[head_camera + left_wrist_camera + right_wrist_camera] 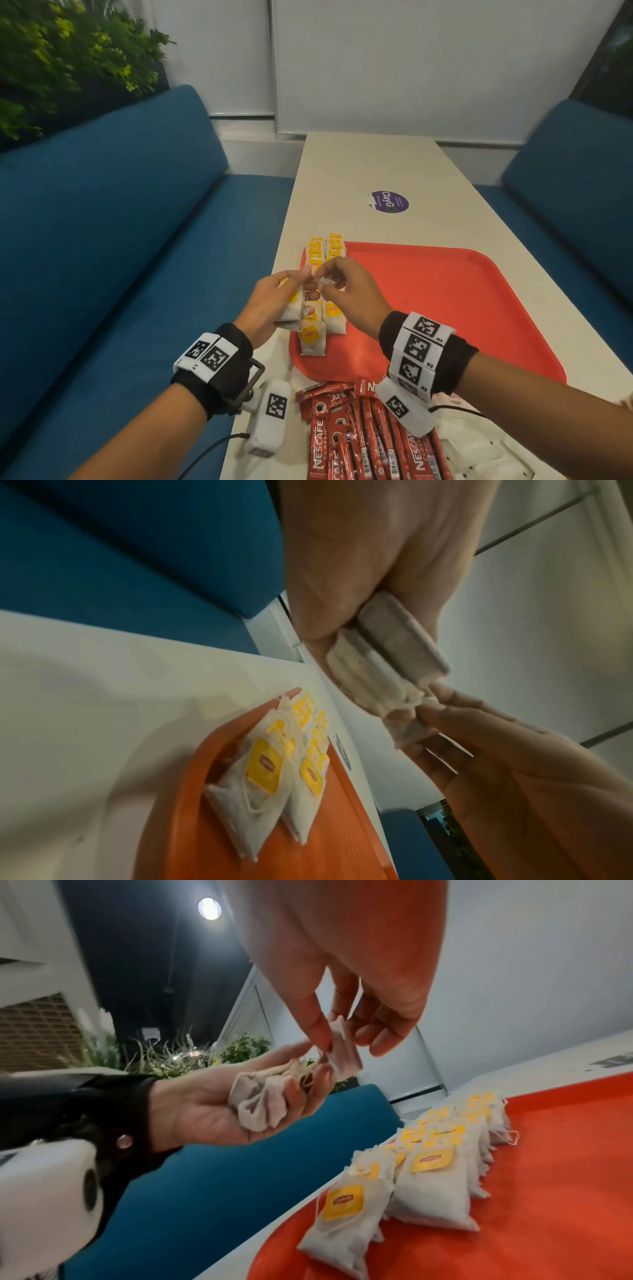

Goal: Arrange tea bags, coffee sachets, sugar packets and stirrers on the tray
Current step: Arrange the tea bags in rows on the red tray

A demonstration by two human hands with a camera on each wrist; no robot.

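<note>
My left hand [274, 301] grips a small bunch of white tea bags [293, 308] above the left edge of the red tray [445, 308]. My right hand [339, 287] pinches one tea bag [342, 1050] between thumb and forefinger, right at the left hand's fingertips. In the left wrist view the held tea bags [380, 656] sit stacked in the left hand [359, 574]. Rows of tea bags with yellow tags [325, 260] lie along the tray's left side [431, 1177]. Red coffee sachets [359, 435] lie piled on the table in front of the tray.
The white table [376, 164] runs away from me between two blue benches [102, 222]. A purple sticker [388, 201] sits beyond the tray. White packets [479, 452] lie at the near right under my right forearm. Most of the tray's right part is bare.
</note>
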